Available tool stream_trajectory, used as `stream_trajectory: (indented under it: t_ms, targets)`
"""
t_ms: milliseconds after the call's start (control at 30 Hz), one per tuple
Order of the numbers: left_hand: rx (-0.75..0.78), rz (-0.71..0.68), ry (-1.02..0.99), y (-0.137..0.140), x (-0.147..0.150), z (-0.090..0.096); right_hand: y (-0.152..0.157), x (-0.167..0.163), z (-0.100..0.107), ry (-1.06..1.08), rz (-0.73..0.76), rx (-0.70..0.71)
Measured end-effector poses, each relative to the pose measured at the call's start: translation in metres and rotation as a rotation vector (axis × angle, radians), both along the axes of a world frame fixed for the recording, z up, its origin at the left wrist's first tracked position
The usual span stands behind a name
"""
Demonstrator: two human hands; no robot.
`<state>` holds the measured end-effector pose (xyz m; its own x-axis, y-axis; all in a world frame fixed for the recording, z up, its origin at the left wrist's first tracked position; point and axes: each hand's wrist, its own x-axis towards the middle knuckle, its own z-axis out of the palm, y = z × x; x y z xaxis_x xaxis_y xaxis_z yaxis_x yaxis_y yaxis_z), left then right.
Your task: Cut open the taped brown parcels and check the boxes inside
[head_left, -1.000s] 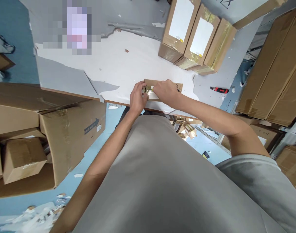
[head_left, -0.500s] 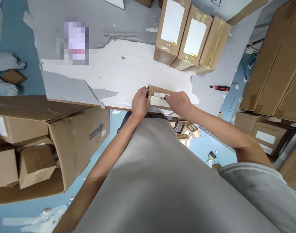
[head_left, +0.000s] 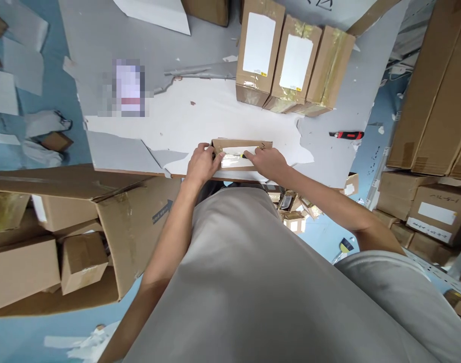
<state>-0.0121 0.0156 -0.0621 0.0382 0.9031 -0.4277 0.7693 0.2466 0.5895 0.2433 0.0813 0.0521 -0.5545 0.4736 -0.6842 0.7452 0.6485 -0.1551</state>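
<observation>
A narrow cardboard box (head_left: 249, 167) with a white label on top lies at the near edge of the table. My left hand (head_left: 202, 164) grips its left end, with the thumb over the label. Closed above the label, my right hand (head_left: 268, 160) holds a small tool (head_left: 244, 156); a yellow and black end shows at the fingertips. Its kind is not clear, since the rest is hidden in the hand. Clear tape shines on the label between the two hands.
Three taped cartons (head_left: 295, 63) stand at the back right of the worn table (head_left: 170, 113). A red and black utility knife (head_left: 347, 135) lies on the right. A large open carton (head_left: 139, 237) of boxes stands left; stacked boxes (head_left: 434, 206) are on the right.
Both hands have moved left along with the box, the left one further. More of the box's right end and its label now shows. The camera view has shifted a little.
</observation>
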Motion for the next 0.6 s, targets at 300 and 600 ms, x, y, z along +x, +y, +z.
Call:
stream_trajectory:
  t_ms: [300,600]
  targets:
    - [-0.007,0.142,-0.284,-0.003,0.004,-0.017,0.003,-0.005,0.031,-0.08,-0.013,-0.024]
    - [0.023,0.126,-0.14,0.0,0.003,-0.007,0.001,0.001,0.03,-0.176,-0.046,-0.057]
